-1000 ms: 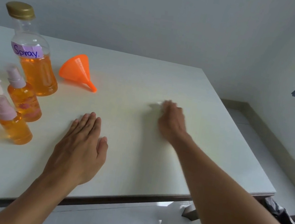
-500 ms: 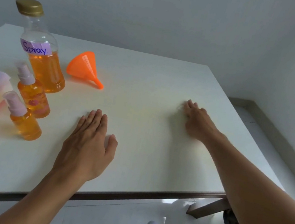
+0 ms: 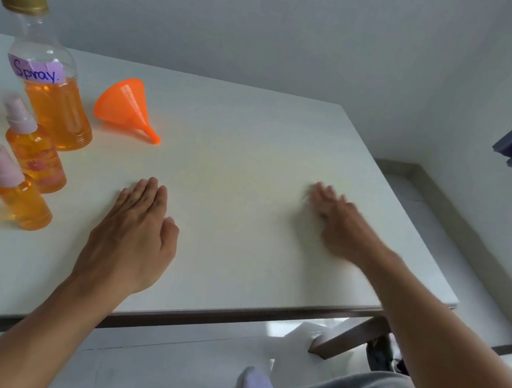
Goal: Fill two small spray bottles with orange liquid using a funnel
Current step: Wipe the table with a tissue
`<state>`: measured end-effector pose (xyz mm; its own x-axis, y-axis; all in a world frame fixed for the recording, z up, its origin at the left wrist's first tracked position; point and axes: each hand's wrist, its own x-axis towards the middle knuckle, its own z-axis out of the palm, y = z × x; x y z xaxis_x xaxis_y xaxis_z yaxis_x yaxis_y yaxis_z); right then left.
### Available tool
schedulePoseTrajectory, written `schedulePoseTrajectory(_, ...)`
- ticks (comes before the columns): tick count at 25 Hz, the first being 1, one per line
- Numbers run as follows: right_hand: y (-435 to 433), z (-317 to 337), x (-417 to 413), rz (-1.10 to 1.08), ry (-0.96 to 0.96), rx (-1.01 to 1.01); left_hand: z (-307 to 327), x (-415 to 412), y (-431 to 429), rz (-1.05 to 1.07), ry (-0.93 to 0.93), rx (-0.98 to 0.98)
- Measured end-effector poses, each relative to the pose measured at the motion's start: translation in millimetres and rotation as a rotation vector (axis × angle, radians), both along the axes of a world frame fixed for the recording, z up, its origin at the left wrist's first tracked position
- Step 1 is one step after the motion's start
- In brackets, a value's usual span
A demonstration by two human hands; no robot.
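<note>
Your two small clear spray bottles (image 3: 27,174) with pink pump tops stand at the near left, already orange inside and just beside the large gold-capped clear bottle (image 3: 52,79) of orange liquid, so a careless sweep could tip them. The orange plastic funnel (image 3: 126,109) lies on its side, right of the large bottle. Your left hand (image 3: 133,233) rests flat, fingers loosely together and empty; your blurred right hand (image 3: 341,224) lies open on the white table (image 3: 256,146), holding nothing.

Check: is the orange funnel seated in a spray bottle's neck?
No, the funnel lies on its side on the table, apart from the bottles.
</note>
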<state>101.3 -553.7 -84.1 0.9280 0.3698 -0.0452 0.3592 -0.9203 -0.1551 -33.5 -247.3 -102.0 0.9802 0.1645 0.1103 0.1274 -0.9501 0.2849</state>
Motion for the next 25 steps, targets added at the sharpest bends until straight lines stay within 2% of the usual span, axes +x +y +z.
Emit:
schedulePoseTrajectory(1,-7.1,5.3,11.4,-0.194,0.015,0.012,-0.6,0.6,-0.8,0.0,0.002,0.006)
schedulePoseTrajectory(2,1.7,6.8,15.3,-0.289,0.008,0.043,-1.4,1.5,-0.9,0.0,0.004,0.014)
schedulePoseTrajectory(3,23.2,6.9,10.9,-0.271,0.016,0.091,-1.8,2.3,-0.4,0.0,0.004,0.021)
schedulePoseTrajectory(5,74.1,-4.3,-18.0,-0.046,0.082,0.156,-3.0,3.0,2.2,-0.01,0.004,0.024)
schedulePoseTrajectory(7,108.2,-15.2,-66.3,0.279,0.051,0.146,-4.6,2.7,5.8,-0.027,0.01,0.03)
schedulePoseTrajectory(10,83.1,-13.8,-100.9,0.464,0.02,0.18,-6.5,1.5,10.3,-0.048,0.026,0.035)
schedulePoseTrajectory(12,42.4,-17.1,-74.2,0.333,-0.029,0.109,-6.6,1.4,12.9,-0.065,0.047,0.045)
schedulePoseTrajectory(15,3.0,-1.6,-18.6,-0.142,0.008,0.029,-7.7,2.5,13.8,-0.072,0.063,0.055)
schedulePoseTrajectory(17,21.1,6.2,-4.1,-0.366,0.016,0.079,-7.8,2.5,11.6,-0.06,0.053,0.071)
schedulePoseTrajectory(18,41.6,7.3,-5.9,-0.368,0.046,0.124,-7.6,1.9,10.7,-0.052,0.045,0.072)
schedulePoseTrajectory(20,91.6,-0.4,-26.4,-0.17,0.061,0.191,-6.6,0.7,10.5,-0.046,0.028,0.05)
schedulePoseTrajectory(22,124.4,-8.6,-62.7,0.153,0.018,0.166,-3.6,-0.2,11.9,-0.06,0.026,0.015)
schedulePoseTrajectory(24,115.6,-10.8,-79.3,0.329,-0.026,0.147,-1.0,-2.4,15.2,-0.078,0.03,-0.025)
schedulePoseTrajectory(25,98.5,-8.6,-73.2,0.34,-0.046,0.124,-0.4,-4.3,17.4,-0.072,0.037,-0.032)
